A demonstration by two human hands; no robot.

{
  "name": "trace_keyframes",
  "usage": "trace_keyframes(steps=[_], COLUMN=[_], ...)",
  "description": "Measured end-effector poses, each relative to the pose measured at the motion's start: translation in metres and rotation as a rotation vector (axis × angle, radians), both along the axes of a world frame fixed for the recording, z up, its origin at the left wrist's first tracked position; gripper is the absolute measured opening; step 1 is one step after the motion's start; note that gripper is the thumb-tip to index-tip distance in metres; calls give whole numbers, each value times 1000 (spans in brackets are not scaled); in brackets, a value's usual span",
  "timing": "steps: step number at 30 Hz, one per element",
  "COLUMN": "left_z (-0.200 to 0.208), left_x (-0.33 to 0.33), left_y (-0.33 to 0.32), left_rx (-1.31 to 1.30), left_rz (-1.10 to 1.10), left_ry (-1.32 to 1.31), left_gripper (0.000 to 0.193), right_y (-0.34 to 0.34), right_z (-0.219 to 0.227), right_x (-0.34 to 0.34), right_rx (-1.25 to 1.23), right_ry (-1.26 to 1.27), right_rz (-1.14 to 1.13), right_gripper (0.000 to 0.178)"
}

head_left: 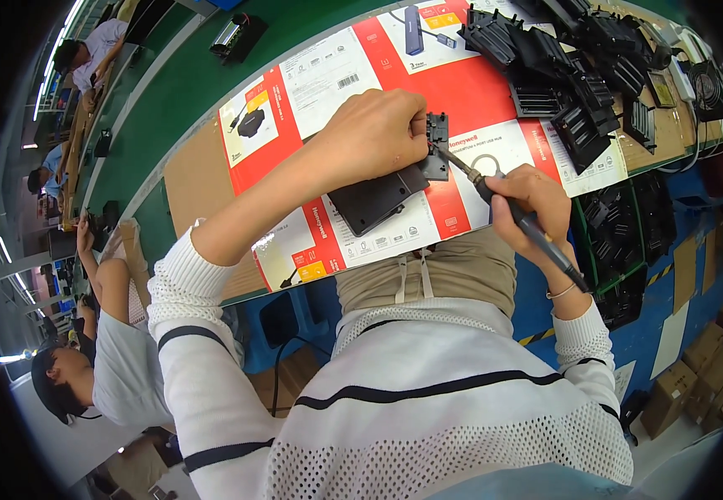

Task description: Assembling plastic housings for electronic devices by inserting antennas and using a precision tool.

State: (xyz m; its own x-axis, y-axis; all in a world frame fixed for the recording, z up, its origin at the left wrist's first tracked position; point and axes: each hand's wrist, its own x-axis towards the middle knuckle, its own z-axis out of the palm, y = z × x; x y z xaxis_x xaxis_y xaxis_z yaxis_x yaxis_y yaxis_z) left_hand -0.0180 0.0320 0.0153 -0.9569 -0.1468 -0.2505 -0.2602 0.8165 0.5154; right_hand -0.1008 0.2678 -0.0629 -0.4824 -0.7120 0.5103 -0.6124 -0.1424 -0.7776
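Note:
My left hand (376, 133) presses down on a flat black plastic part (378, 198) lying on a red and white printed cardboard sheet (328, 75). Its fingers pinch a small black bracket piece (437, 142) at the part's far edge. My right hand (532, 198) grips a black soldering iron (518, 217) like a pen. The iron's metal tip (445, 154) touches the bracket piece right beside my left fingers. Its cable end runs back past my right wrist.
A heap of black plastic parts (570, 75) lies at the far right of the green bench (186, 92). More black parts fill a bin (628, 233) below the bench on the right. A seated person (103, 350) is at my left. Cardboard boxes (695, 367) stand on the floor at right.

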Motion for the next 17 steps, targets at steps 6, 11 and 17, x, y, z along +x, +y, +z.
trace_keyframes(steps=[6,11,17], left_z=[-1,0,-1], left_x=[-1,-2,-3], left_y=[-1,-3,-7], left_rx=[-11,-6,-37], left_rz=[-7,-18,-49], left_ry=[-6,-33,-48], left_gripper=[15,15,16], right_y=[6,9,13], right_z=[-7,1,-4], right_x=[5,12,-1], right_rx=[16,-42,-22], right_ry=[-63,-389,-297], right_rz=[-17,-134,-156], right_gripper=[15,13,22])
